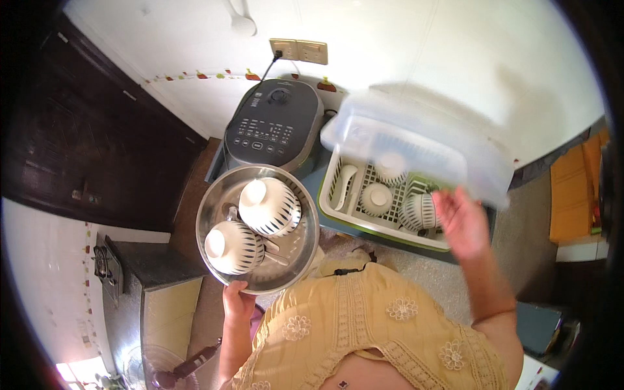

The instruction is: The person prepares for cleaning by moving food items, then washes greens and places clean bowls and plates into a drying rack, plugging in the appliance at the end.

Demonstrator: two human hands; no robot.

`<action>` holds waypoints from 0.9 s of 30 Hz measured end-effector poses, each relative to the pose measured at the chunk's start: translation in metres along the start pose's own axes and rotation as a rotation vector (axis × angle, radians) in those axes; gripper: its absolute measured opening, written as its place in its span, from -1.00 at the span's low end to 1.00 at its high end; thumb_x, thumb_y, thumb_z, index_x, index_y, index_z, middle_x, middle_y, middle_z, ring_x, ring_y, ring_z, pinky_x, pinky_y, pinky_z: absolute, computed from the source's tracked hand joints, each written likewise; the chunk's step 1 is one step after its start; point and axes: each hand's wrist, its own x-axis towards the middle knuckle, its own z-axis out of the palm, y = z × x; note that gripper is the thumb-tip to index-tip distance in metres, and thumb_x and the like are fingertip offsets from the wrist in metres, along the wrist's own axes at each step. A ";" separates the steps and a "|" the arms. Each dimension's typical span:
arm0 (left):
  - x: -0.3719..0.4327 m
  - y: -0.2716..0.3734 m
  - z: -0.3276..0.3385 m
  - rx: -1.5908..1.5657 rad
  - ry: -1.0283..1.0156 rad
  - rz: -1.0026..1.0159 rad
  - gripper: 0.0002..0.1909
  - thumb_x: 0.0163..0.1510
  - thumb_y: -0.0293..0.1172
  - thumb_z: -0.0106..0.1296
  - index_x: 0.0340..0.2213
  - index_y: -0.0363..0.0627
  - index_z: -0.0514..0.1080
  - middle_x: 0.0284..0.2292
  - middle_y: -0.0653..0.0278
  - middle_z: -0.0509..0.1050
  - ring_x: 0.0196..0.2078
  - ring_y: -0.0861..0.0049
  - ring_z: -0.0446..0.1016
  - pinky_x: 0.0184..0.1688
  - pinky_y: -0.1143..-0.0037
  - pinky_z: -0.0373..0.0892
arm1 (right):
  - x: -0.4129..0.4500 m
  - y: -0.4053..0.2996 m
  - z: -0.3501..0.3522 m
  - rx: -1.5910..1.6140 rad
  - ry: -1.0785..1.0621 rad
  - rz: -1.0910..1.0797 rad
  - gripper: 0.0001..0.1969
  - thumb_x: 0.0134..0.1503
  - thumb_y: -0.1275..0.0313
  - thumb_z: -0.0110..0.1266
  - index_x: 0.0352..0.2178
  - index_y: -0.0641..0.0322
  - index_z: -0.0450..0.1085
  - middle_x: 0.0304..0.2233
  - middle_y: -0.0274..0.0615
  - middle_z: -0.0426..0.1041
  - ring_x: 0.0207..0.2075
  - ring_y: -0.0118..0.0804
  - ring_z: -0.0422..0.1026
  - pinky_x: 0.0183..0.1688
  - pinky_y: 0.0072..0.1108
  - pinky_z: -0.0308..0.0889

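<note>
My left hand (239, 302) grips the near rim of a round stainless steel basin (287, 261), thumb over the edge. In the basin, white bowls with dark stroke patterns lie upside down as an upper bowl stack (268, 207) and a lower bowl stack (236, 248). Spoon handles (275, 258) show beside them. My right hand (460, 222), blurred, is at the right side of a white and green dish box (380, 222). Its fingers overlap the edge of patterned bowls (419, 212) lying sideways; whether they grip is unclear. The box's translucent lid (414, 126) stands raised, also blurred.
Two more bowls, a near bowl (378, 197) and a far bowl (390, 168), and a white spoon (346, 185) lie inside the box. Left of it stands a dark electric cooker (275, 122), its cord running to a wall socket (298, 51). A fan (161, 368) is at lower left.
</note>
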 end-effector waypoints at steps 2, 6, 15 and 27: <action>0.014 -0.001 -0.010 0.000 -0.024 0.022 -0.32 -0.18 -0.51 -0.10 0.08 -0.37 0.27 0.04 -0.01 0.42 0.12 0.12 0.40 0.22 0.18 0.30 | 0.012 -0.032 0.027 -0.174 0.010 -0.164 -0.60 0.33 0.18 -0.06 -0.04 0.34 0.32 -0.16 -0.14 0.50 -0.07 -0.20 0.48 -0.07 -0.50 0.42; 0.048 -0.012 -0.049 0.005 -0.106 -0.127 -0.31 -0.16 -0.56 -0.12 0.11 -0.40 0.22 0.05 0.01 0.39 0.14 0.12 0.36 0.24 0.19 0.25 | 0.057 -0.041 0.046 -0.240 -0.021 -0.277 -0.47 0.32 0.03 -0.09 0.01 0.35 0.36 -0.34 -0.37 0.39 -0.31 -0.41 0.30 -0.23 -0.61 0.25; 0.104 -0.014 -0.059 0.090 -0.319 -0.543 -0.48 -0.07 -0.52 -0.07 0.00 -0.37 0.29 -0.25 0.03 0.51 -0.39 0.27 0.53 -0.38 0.37 0.50 | 0.040 -0.013 0.086 -0.145 -0.301 -0.273 -0.46 0.28 0.03 0.00 -0.06 0.41 0.41 -0.40 -0.38 0.36 -0.40 -0.48 0.27 -0.35 -0.66 0.25; 0.103 -0.027 0.017 0.366 -0.404 -0.456 -0.45 -0.05 -0.46 -0.09 0.04 -0.30 0.27 -0.10 0.08 0.49 -0.16 0.28 0.54 -0.19 0.26 0.51 | 0.042 0.108 0.113 -1.449 -0.888 -0.141 0.11 -0.18 0.34 0.44 0.35 -0.03 -0.09 0.30 0.11 0.06 0.29 -0.04 0.13 0.30 -0.29 0.09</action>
